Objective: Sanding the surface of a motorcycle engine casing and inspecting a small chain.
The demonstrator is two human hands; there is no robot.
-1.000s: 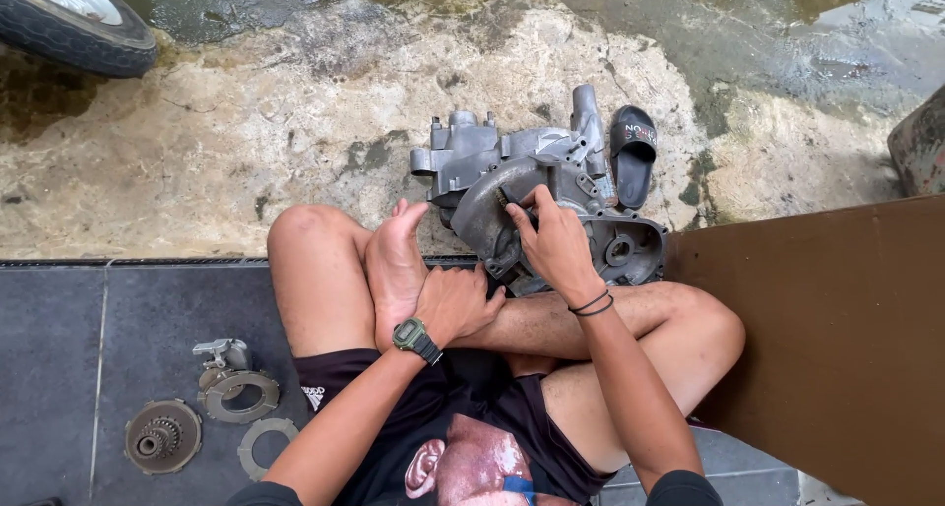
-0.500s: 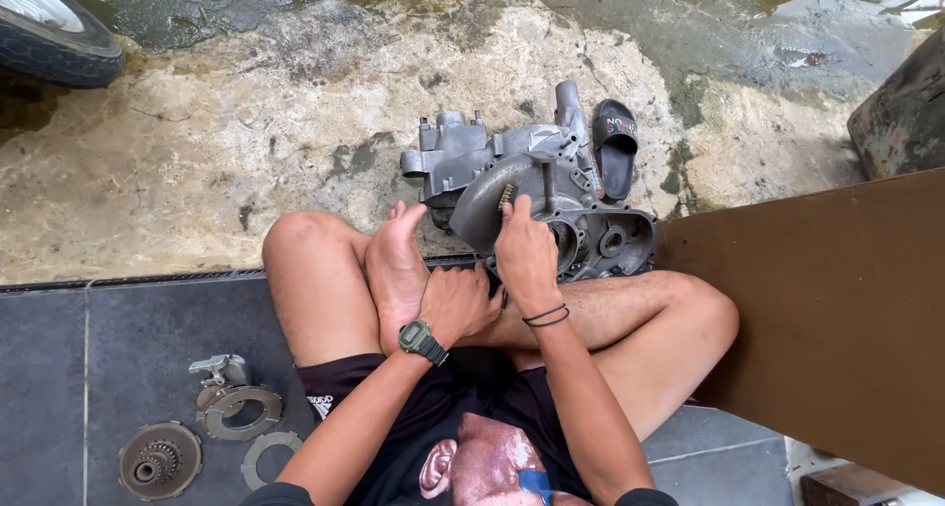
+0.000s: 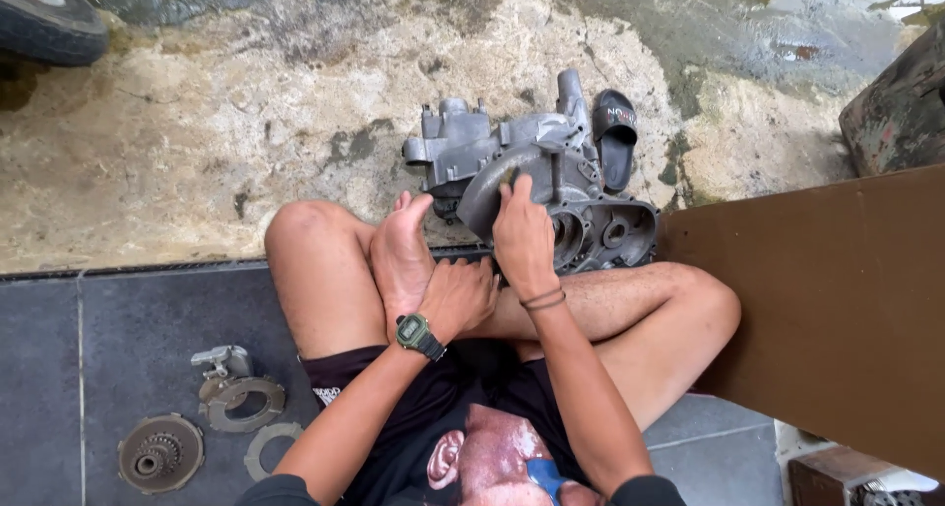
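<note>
Nearest to the camera, on the dark tiled floor (image 3: 98, 348) at the left, a toothed gear wheel (image 3: 160, 454) is seen, with a flat ring (image 3: 270, 447) beside it and a second ring (image 3: 243, 402) lying under a small grey metal bracket (image 3: 222, 360). A little farther, the crossed bare legs are seen, and the left hand (image 3: 459, 297), with a dark green wristwatch (image 3: 418, 335) on its wrist, is laid on the foot (image 3: 402, 255); its fingers are curled loosely over the ankle and nothing else is held in it. The right hand (image 3: 522, 235), with thin dark bands (image 3: 542, 298) around the wrist, is placed farther away on the grey metal engine casing (image 3: 551, 181). Its fingers are pressed together on the curved cover of the casing, and something small may be pinched at the fingertips, but this cannot be told clearly. The casing is standing on the rough concrete ground (image 3: 197, 142), just beyond the feet, near the middle of the scene. A black slipper (image 3: 615, 137) is lying close at its far right side. A brown board (image 3: 827, 299) is found at the right, and part of a tyre (image 3: 49, 19) at the far left.
</note>
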